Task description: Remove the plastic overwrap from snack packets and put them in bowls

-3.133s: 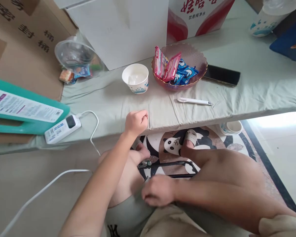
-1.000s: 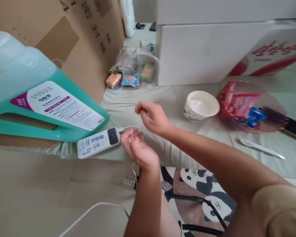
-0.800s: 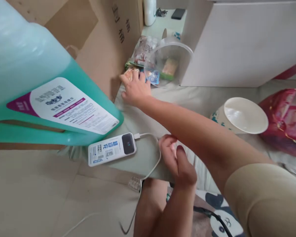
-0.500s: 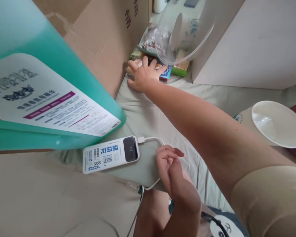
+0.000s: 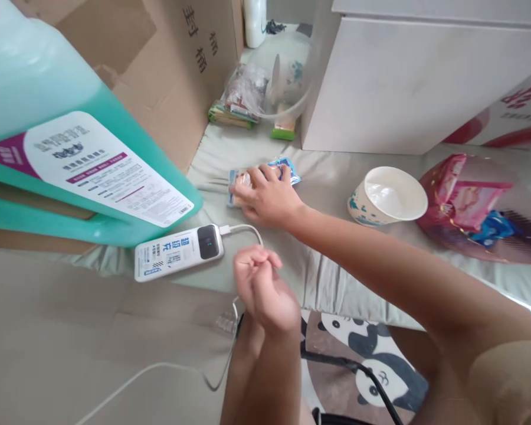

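My right hand lies over small snack packets, its fingers bent onto them. A pale packet shows at its left and a blue packet beyond its fingertips. My left hand is curled closed beside the white cable of a power bank, with nothing visible in its fingers. Farther back, more packaged snacks and a green-ended packet lie around a clear plastic tub. A patterned paper cup stands to the right of my right hand.
A large jug of green liquid and a cardboard box stand at the left. At the back right is a white box. A reddish bowl holds pink and blue packets. A white cable hangs below the cloth-covered surface.
My right hand has drawn the pale and blue packets away from the other snacks, nearer to me. The view has shifted, showing more of the cup and reddish bowl. My left hand stays curled.
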`<action>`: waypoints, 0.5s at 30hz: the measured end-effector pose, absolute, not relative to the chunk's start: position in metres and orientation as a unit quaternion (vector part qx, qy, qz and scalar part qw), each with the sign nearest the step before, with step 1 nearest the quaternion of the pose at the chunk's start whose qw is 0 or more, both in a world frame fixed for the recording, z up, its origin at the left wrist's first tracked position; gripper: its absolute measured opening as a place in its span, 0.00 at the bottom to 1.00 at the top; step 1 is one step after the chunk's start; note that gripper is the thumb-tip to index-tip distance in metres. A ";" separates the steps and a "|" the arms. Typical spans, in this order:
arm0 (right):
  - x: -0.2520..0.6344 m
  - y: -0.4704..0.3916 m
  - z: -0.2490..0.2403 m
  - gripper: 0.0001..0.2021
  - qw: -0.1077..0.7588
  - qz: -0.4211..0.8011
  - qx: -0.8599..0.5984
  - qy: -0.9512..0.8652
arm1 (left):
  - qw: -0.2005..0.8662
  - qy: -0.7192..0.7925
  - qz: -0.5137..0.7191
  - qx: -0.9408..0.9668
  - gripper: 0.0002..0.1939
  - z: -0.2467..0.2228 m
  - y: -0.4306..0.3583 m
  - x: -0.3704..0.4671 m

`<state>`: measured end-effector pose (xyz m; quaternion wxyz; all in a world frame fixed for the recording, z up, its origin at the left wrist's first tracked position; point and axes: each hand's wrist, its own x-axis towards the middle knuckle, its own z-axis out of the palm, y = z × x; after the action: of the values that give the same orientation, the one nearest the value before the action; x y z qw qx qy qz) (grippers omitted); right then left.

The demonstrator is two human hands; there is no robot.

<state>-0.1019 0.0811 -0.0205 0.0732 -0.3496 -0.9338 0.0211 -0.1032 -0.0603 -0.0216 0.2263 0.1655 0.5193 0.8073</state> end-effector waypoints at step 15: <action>0.108 -0.077 -0.042 0.29 0.147 0.059 -0.435 -0.886 | 0.314 0.637 0.476 0.519 0.04 -0.039 -0.056 -0.051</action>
<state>0.1078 -0.0774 -0.0424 0.1469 -0.4355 -0.8862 0.0592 -0.0513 -0.0559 -0.0392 0.3144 0.5194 0.6366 0.4755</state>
